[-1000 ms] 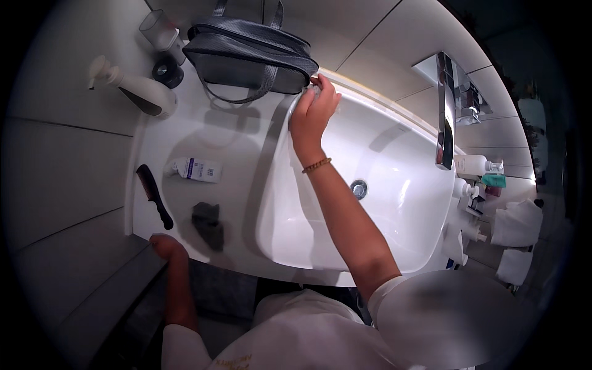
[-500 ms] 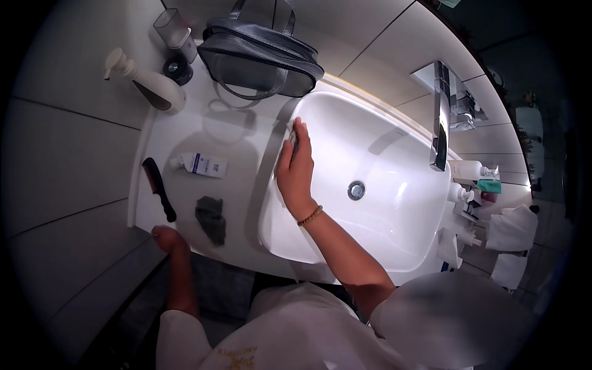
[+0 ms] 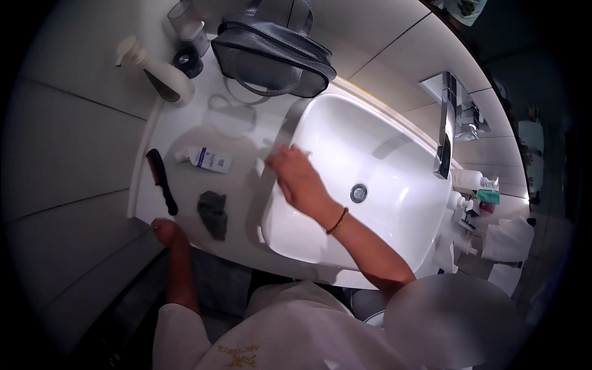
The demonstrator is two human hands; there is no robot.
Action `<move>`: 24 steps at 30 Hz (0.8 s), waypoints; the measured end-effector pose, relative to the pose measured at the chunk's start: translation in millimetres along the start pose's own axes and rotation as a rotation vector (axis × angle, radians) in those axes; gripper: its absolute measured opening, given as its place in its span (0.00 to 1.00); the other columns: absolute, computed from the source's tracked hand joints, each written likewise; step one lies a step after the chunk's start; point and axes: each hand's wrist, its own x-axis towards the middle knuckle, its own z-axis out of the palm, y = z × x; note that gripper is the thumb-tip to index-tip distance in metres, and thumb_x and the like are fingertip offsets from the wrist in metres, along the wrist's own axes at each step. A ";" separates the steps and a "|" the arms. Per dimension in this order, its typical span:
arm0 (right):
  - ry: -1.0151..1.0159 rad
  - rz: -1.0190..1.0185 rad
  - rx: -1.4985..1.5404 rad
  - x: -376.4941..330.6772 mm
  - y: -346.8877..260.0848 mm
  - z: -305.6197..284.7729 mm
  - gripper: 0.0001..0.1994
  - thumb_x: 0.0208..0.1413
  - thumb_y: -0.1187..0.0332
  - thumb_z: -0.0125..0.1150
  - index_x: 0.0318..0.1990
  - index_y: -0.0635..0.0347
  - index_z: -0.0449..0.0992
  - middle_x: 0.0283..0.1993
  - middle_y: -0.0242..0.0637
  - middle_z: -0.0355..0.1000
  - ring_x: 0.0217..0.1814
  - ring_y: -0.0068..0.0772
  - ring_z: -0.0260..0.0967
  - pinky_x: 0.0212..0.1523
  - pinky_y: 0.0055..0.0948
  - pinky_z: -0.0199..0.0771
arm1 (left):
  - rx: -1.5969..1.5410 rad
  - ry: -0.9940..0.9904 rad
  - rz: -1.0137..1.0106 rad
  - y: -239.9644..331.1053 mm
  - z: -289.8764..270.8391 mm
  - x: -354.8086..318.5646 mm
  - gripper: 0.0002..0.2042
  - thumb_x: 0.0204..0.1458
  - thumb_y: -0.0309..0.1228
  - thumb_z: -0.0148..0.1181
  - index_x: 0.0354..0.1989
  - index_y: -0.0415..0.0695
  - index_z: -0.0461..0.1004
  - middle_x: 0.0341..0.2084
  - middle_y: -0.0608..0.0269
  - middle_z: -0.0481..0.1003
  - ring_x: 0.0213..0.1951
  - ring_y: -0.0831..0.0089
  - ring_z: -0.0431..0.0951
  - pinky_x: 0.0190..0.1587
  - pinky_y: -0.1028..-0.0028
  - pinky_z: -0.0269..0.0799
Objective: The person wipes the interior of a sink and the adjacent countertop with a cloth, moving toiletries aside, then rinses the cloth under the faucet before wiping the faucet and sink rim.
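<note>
My right hand (image 3: pixel 298 180), with a beaded bracelet (image 3: pixel 338 220) at the wrist, is over the left rim of the white washbasin (image 3: pixel 394 234). Its fingers are bent and blurred, and a small whitish thing shows beside them, too unclear to name. At the front-left edge of the counter (image 3: pixel 246 250), my left hand (image 3: pixel 168 232) rests with its fingers curled in, and no object shows in it. Close to it lie a black comb (image 3: pixel 161 183) and a crumpled dark grey cloth (image 3: pixel 213 214). A white and purple tube (image 3: pixel 209 160) lies just beyond the cloth.
A grey toiletry bag (image 3: pixel 271 58) stands at the back, beside a pump bottle (image 3: pixel 161 77), a black round jar (image 3: pixel 188 62) and a clear container (image 3: pixel 188 24). The chrome tap (image 3: pixel 445 126) juts over the basin. White pump bottles (image 3: pixel 472 180) line the right side.
My right hand has come back from the basin's left rim toward me, its straight fingers now bent. My left hand stays at the counter edge. The whole view has shifted slightly.
</note>
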 end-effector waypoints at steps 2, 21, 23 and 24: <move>0.174 0.010 -0.032 30.4 29.1 -16.9 0.16 0.47 0.82 0.54 0.46 0.61 0.74 0.46 0.44 0.70 0.58 0.49 0.66 0.69 0.50 0.54 | 0.026 0.016 0.032 9.1 -1.7 -3.6 0.14 0.60 0.33 0.50 0.40 0.31 0.68 0.26 0.49 0.77 0.25 0.57 0.80 0.24 0.64 0.78; -0.171 -0.057 0.342 -94.5 -93.7 37.4 0.17 0.40 0.79 0.59 0.42 0.59 0.77 0.45 0.40 0.72 0.55 0.40 0.68 0.67 0.45 0.59 | 0.022 0.054 -0.015 5.3 8.7 -0.4 0.11 0.60 0.32 0.50 0.40 0.33 0.67 0.25 0.52 0.76 0.21 0.63 0.80 0.20 0.68 0.77; -0.281 -0.182 0.419 -104.4 -89.2 23.4 0.18 0.44 0.78 0.58 0.47 0.58 0.77 0.51 0.41 0.71 0.60 0.39 0.66 0.68 0.44 0.59 | 0.017 0.017 -0.088 -6.5 19.3 5.6 0.12 0.61 0.33 0.49 0.41 0.34 0.66 0.25 0.51 0.76 0.22 0.62 0.80 0.20 0.67 0.77; -0.280 -0.188 0.423 -107.1 -85.6 14.8 0.18 0.44 0.78 0.58 0.47 0.58 0.77 0.51 0.41 0.71 0.60 0.39 0.66 0.68 0.44 0.59 | -0.005 -0.038 -0.151 -7.5 23.6 5.7 0.12 0.61 0.33 0.49 0.41 0.34 0.65 0.26 0.50 0.76 0.23 0.60 0.81 0.20 0.66 0.77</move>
